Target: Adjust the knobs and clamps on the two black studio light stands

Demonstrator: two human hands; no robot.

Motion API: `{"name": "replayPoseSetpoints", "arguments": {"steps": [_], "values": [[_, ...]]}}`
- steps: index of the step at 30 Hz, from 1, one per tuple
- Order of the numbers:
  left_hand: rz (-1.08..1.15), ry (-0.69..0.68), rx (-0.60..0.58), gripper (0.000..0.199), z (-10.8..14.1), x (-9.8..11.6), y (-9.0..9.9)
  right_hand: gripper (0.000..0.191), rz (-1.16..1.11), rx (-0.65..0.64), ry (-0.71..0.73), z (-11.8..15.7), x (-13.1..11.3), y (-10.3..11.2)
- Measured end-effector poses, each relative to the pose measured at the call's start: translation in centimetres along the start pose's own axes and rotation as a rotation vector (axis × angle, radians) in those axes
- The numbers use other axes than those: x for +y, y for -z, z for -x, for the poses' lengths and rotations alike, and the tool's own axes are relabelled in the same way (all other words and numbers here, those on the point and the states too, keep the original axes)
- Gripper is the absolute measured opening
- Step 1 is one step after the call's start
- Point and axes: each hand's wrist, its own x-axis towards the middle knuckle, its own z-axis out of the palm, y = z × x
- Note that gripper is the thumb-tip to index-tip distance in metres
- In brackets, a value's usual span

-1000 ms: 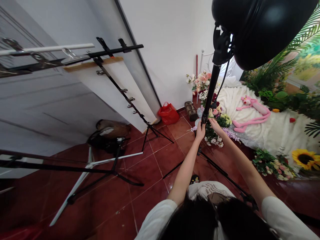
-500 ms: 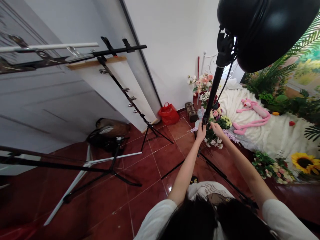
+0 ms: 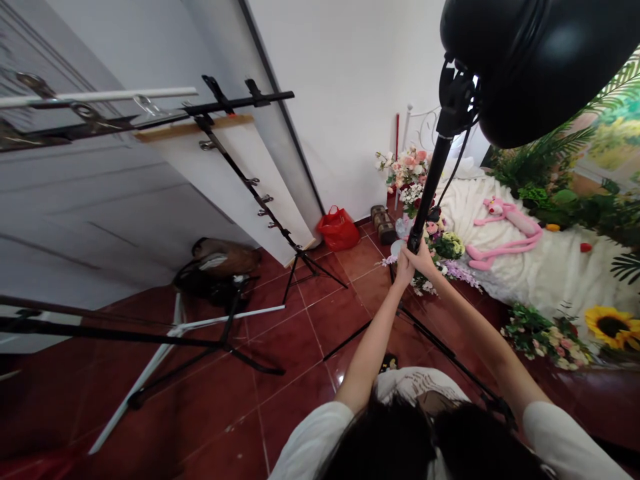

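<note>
A black light stand [image 3: 433, 183] rises at a tilt in front of me, topped by a large black studio lamp head [image 3: 540, 60]. My left hand [image 3: 406, 269] is wrapped round its pole, just below a joint in the tube. My right hand [image 3: 423, 259] is closed on the same pole, right beside and against the left one. A thin black cable [image 3: 454, 170] hangs from the lamp along the pole. The stand's legs [image 3: 430, 333] spread on the floor beneath my arms. The fingertips of both hands are partly hidden.
Left stands a backdrop stand [image 3: 235, 163] with a white sheet and clips. White and black stand legs [image 3: 200, 323] cross the red tiles. A red bag [image 3: 339, 228] sits by the wall. Right are flowers [image 3: 410, 167], a pink plush toy [image 3: 515, 223] on white cloth, and a sunflower [image 3: 611, 325].
My right hand has moved left onto the pole and closed round it beside my left hand. The lamp head has shifted slightly to the right.
</note>
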Motion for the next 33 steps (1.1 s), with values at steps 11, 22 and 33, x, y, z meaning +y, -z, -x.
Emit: {"name": "replayPoseSetpoints", "arguments": {"steps": [11, 22, 33], "values": [[-0.054, 0.101, 0.003, 0.048, 0.4, 0.6, 0.1, 0.034, -0.056, -0.034, -0.064, -1.5, -1.1, 0.9], [-0.101, 0.056, 0.014, 0.053, 0.5, 0.9, 0.1, 0.044, -0.058, 0.041, -0.021, -1.7, -4.5, 0.4], [-0.167, 0.041, 0.039, 0.058, 0.5, 1.2, -0.1, 0.046, -0.004, 0.04, 0.066, -4.0, -9.0, 2.2]]}}
